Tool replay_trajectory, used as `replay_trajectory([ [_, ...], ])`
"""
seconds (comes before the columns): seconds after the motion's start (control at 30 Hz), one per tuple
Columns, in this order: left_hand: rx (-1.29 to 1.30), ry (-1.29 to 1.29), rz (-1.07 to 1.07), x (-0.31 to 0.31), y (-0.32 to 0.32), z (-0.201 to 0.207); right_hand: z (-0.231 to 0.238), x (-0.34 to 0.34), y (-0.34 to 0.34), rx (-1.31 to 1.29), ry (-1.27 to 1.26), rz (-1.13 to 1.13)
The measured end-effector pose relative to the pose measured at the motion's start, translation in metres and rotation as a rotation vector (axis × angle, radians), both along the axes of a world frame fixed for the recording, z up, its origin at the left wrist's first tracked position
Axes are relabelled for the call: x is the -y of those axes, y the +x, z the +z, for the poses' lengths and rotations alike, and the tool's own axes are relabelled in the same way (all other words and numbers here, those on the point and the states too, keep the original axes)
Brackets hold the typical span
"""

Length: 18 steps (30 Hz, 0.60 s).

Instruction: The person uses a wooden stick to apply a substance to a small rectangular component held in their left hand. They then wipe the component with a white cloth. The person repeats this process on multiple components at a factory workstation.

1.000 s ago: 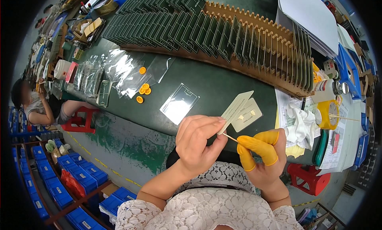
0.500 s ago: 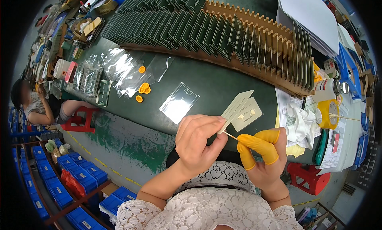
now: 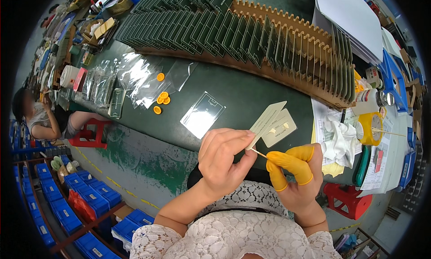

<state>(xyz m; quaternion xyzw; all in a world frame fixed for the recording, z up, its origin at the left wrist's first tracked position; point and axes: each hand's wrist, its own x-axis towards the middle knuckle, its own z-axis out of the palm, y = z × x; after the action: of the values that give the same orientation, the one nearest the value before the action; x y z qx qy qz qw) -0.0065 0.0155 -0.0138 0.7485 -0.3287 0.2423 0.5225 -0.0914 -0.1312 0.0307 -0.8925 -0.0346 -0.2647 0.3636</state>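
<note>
Between the thumb and fingers of my left hand (image 3: 223, 158) is a cream card (image 3: 268, 120), held tilted by its near corner. My right hand (image 3: 297, 176), with yellow finger cots on the thumb and some fingers, pinches a thin wooden stick (image 3: 260, 152). The stick's far end meets the card's near edge beside my left fingertips; its tip is hard to make out. Behind the held card, a second cream card (image 3: 283, 132) with small gold marks lies partly covered on the table. A dark green card (image 3: 204, 114) with white lines and strong glare lies left of my hands.
A long brown slotted rack (image 3: 251, 68) full of dark green cards (image 3: 197, 32) spans the back. Orange finger cots (image 3: 163, 97) and clear plastic bags (image 3: 143, 79) lie left. A tape roll (image 3: 371, 129), white cloth (image 3: 339, 142) and bottle (image 3: 369, 100) stand right. Another person (image 3: 45, 117) sits far left.
My right hand has shifted very slightly left with the stick. My left hand and the cream card have stayed in place.
</note>
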Motion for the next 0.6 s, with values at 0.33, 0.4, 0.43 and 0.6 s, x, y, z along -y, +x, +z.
replay_trajectory([
  [0.33,0.004,0.001,0.000,-0.0015,0.0000,-0.0008,0.0001,-0.0006,-0.0006,-0.001,-0.031,0.009],
  [0.4,0.002,0.003,0.000,-0.0020,0.0000,-0.0008,0.0003,-0.0008,-0.0005,-0.002,-0.043,0.021],
  [0.43,0.001,0.005,0.001,-0.0024,0.0001,-0.0006,0.0001,-0.0017,-0.0007,-0.005,-0.039,0.022],
  [0.6,-0.003,0.038,0.036,-0.0017,0.0020,0.0071,0.0031,0.0000,-0.0040,-0.007,-0.001,-0.036],
])
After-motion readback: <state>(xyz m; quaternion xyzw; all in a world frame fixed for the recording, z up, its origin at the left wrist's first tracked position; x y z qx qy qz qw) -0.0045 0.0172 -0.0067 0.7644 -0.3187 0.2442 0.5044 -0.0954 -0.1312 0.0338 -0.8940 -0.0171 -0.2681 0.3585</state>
